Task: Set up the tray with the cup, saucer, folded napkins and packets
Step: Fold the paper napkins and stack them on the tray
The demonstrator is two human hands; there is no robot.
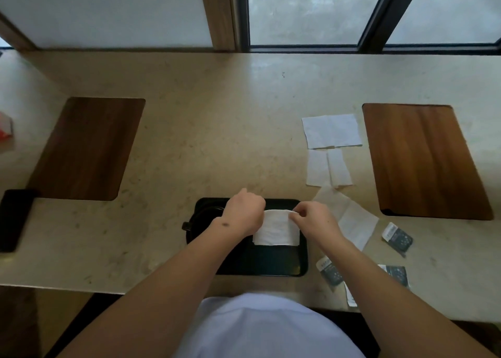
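Note:
A black tray (273, 265) lies on the counter right in front of me. A white napkin (276, 229) lies on its right half; my left hand (244, 211) and my right hand (314, 218) pinch its far edge from either side. A dark cup on a dark saucer (202, 216) sits on the tray's left half, mostly hidden by my left wrist; its handle (186, 226) sticks out to the left. More white napkins lie to the right: an unfolded one (332, 130), two folded strips (328, 168) and a creased one (352, 219). Dark packets (398, 238) (330, 272) (397, 273) lie near the counter's front right.
Two wooden boards are set into the beige counter, one at the left (86, 149) and one at the right (423, 159). A black phone (13, 219) lies at the far left, with a red and white object (5, 130) beyond it. Windows run along the back.

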